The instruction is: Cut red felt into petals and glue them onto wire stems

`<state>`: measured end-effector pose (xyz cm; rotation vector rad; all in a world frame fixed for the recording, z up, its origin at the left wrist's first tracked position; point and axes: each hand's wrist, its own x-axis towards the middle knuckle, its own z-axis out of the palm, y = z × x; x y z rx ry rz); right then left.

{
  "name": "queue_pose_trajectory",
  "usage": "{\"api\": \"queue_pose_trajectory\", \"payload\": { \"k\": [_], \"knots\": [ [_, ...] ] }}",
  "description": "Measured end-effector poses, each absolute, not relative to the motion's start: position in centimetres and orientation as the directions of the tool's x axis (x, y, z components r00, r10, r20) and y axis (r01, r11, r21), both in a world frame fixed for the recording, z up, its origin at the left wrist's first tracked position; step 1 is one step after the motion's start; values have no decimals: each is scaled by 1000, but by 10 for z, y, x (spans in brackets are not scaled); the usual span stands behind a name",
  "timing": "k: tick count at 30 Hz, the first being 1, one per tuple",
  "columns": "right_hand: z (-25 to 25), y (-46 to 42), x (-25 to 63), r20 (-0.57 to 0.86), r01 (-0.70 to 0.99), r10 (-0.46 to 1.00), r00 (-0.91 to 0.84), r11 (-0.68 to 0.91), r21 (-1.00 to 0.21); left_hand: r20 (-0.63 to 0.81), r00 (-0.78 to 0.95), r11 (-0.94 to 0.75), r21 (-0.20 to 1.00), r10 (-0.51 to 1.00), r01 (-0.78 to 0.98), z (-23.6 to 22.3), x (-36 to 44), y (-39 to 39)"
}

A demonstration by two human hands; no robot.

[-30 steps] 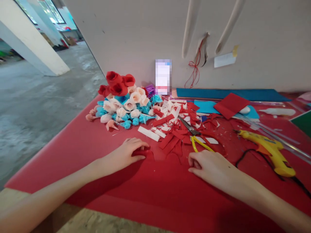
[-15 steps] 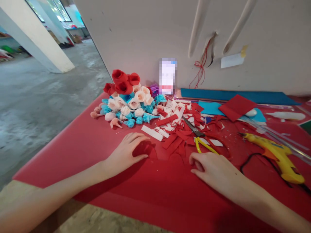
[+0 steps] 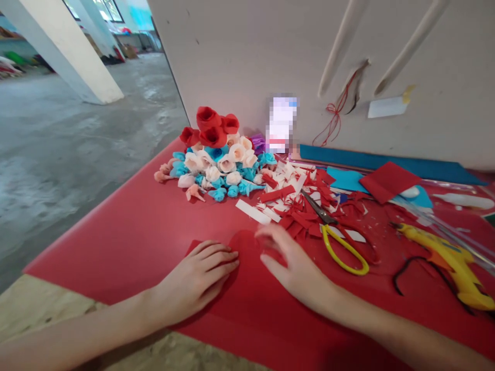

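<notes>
My left hand [image 3: 204,273] lies palm down with its fingers stretched over red paper [image 3: 247,245], whose rounded top edges blend into the red table cover. My right hand [image 3: 294,263] hovers at the right of this paper, a little blurred, thumb and fingers apart with nothing seen between them. Right of it lie scissors [image 3: 344,250] with yellow and red handles, their blades on a heap of red and white paper scraps [image 3: 290,193]. A pile of paper flowers [image 3: 220,159], red, cream, blue and pink, sits beyond my left hand.
A yellow glue gun [image 3: 444,263] with a black cord lies at the right. Red paper squares [image 3: 390,181], blue sheets [image 3: 386,162] and a white bottle [image 3: 464,200] are along the back. A blurred-out phone [image 3: 282,123] leans against the pale board [image 3: 240,56].
My left hand has flattened onto the red paper. My right hand has moved left, away from the scissors, which now show more of their yellow handle. The view has shifted left.
</notes>
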<state>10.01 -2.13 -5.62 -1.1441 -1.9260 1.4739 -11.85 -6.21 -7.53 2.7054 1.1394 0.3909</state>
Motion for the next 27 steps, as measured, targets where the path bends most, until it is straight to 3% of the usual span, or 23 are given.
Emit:
{"api": "queue_pose_trajectory", "payload": {
  "k": [3, 5, 9, 12, 16, 18, 23, 27],
  "knots": [
    [-53, -9, 103, 188, 432, 887, -422, 379, -819, 163, 670, -687, 254, 724, 681, -75, -118, -62],
    [-50, -8, 109, 260, 487, 863, -433, 466, -738, 165, 676, -695, 216, 718, 686, -75, -118, -63],
    [-42, -24, 127, 107, 581, 829, -548, 470, -664, 225, 695, -728, 137, 683, 671, -70, -117, -65],
    [-41, -48, 152, -6, 703, 818, -576, 491, -514, 179, 752, -773, 158, 635, 615, -63, -117, -67],
    [-54, -90, 209, -17, 807, 817, -576, 565, -169, 28, 782, -779, 120, 622, 615, -56, -116, -72],
    [-65, -110, 242, -61, 783, 781, -622, 618, -71, 17, 789, -788, 48, 615, 613, -55, -116, -77],
    [-87, -135, 289, -107, 814, 814, -572, 579, 53, 24, 793, -792, -42, 609, 609, -55, -118, -86],
    [-88, -135, 277, -15, 795, 805, -593, 588, 151, -1, 807, -802, -108, 591, 587, -61, -119, -87]
  ]
}}
